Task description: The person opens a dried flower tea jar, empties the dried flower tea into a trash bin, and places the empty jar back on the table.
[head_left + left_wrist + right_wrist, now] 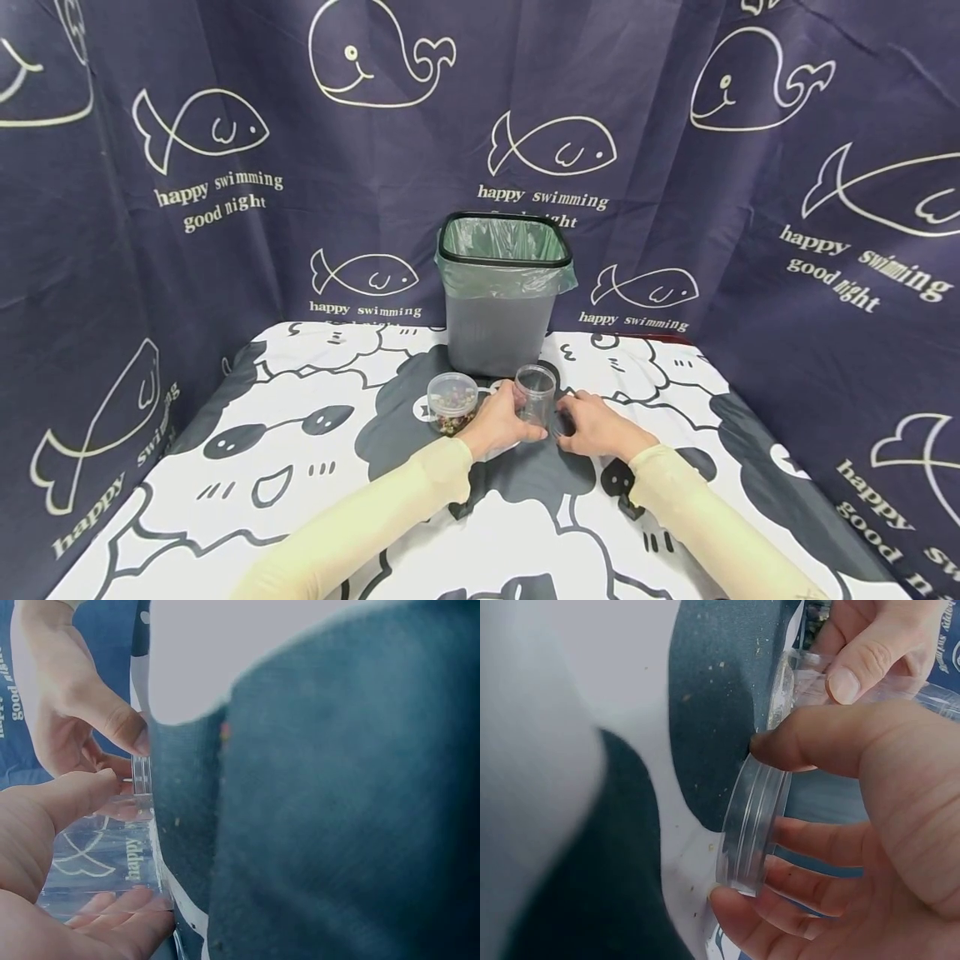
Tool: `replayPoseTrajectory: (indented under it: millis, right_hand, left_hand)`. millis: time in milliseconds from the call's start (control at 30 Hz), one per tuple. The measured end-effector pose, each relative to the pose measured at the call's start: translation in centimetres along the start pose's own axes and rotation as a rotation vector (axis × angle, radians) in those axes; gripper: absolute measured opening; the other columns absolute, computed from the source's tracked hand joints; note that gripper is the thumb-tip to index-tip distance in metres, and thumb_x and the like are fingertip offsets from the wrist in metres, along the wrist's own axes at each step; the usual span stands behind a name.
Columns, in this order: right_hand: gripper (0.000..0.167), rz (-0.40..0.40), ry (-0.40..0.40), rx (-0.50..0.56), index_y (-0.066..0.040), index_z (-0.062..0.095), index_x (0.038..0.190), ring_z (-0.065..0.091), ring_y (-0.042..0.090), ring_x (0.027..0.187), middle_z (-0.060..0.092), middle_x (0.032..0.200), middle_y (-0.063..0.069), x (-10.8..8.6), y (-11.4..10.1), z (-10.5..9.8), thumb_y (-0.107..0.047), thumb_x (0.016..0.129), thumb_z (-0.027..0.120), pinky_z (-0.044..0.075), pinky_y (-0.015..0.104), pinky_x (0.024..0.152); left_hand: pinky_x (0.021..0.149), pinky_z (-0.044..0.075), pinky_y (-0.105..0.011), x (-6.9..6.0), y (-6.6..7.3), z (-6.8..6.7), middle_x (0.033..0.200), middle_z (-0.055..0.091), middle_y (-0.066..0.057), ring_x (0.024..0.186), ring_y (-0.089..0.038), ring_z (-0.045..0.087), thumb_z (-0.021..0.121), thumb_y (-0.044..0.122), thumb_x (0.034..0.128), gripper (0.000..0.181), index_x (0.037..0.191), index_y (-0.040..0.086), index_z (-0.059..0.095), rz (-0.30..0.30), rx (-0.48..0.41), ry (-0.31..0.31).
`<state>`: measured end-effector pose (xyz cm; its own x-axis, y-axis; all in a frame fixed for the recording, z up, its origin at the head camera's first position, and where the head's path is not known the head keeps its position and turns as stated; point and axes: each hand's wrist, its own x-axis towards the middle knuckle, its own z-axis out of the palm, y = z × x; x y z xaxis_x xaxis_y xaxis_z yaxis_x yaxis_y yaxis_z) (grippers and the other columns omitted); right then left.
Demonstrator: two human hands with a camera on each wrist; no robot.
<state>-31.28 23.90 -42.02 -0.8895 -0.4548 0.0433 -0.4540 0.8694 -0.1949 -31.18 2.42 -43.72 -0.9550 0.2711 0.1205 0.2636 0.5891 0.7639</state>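
Note:
My left hand (504, 421) holds a clear plastic jar (537, 404) upright on the cloth, thumb on one side and fingers on the other. I see no contents in this jar. Just to its right, my right hand (596, 425) grips a clear round lid (754, 825) by its rim, low over the cloth, thumb and fingers spread around it. In the head view the lid is mostly hidden by that hand. To the left of my left hand stands a second clear jar (452, 408), lidded and partly filled with small mixed brown and reddish bits.
Behind the jars stands a grey bin (498, 333) with a black rim and green liner. The cloth (300, 450) has black-and-white cartoon shapes; small crumbs lie on it near the right hand. Dark blue curtains (390, 183) hang behind and on both sides.

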Motion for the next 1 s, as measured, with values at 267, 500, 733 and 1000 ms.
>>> replayPoseTrajectory:
  millis: [267,500,733,1000]
  right_hand:
    - [0.06,0.022,-0.023,-0.003,0.0,0.063,0.128,0.059,0.029,0.099,0.062,0.115,0.016,0.3,0.0,0.0,-0.028,0.079,0.081,0.053,0.049,0.087]
    - [0.067,0.064,0.025,-0.004,0.004,0.058,0.138,0.061,0.045,0.112,0.062,0.123,0.026,-0.1,-0.1,-2.9,-0.037,0.087,0.075,0.049,0.059,0.098]
    - [0.046,0.059,0.331,0.075,0.005,0.064,0.13,0.065,0.043,0.11,0.069,0.119,0.027,0.4,-2.0,-10.0,-0.023,0.094,0.063,0.049,0.057,0.097]
    - [0.033,0.041,0.555,0.241,-0.007,0.072,0.122,0.068,0.031,0.104,0.073,0.11,0.012,1.4,-6.3,-13.7,-0.018,0.093,0.06,0.051,0.047,0.092]
  left_hand:
    - [0.096,0.051,-0.041,-0.3,0.6,-1.0,0.124,0.064,-0.013,0.11,-0.026,0.064,0.096,0.034,0.0704,0.081,0.129,0.008,0.048,-0.024,-0.04,-0.011]
    - [0.104,0.05,-0.042,-0.9,2.6,-3.5,0.143,0.058,-0.013,0.128,-0.029,0.059,0.098,0.035,0.065,0.102,0.144,0.007,0.042,0.001,-0.047,0.016]
    - [0.111,0.045,-0.043,-1.7,3.8,-7.5,0.151,0.053,-0.011,0.136,-0.031,0.053,0.097,0.037,0.066,0.105,0.149,0.006,0.04,0.075,-0.013,0.088]
    - [0.115,0.039,-0.046,-1.9,2.9,-12.1,0.155,0.048,-0.011,0.143,-0.03,0.047,0.09,0.046,0.0743,0.1,0.152,0.011,0.037,0.062,-0.042,0.188]
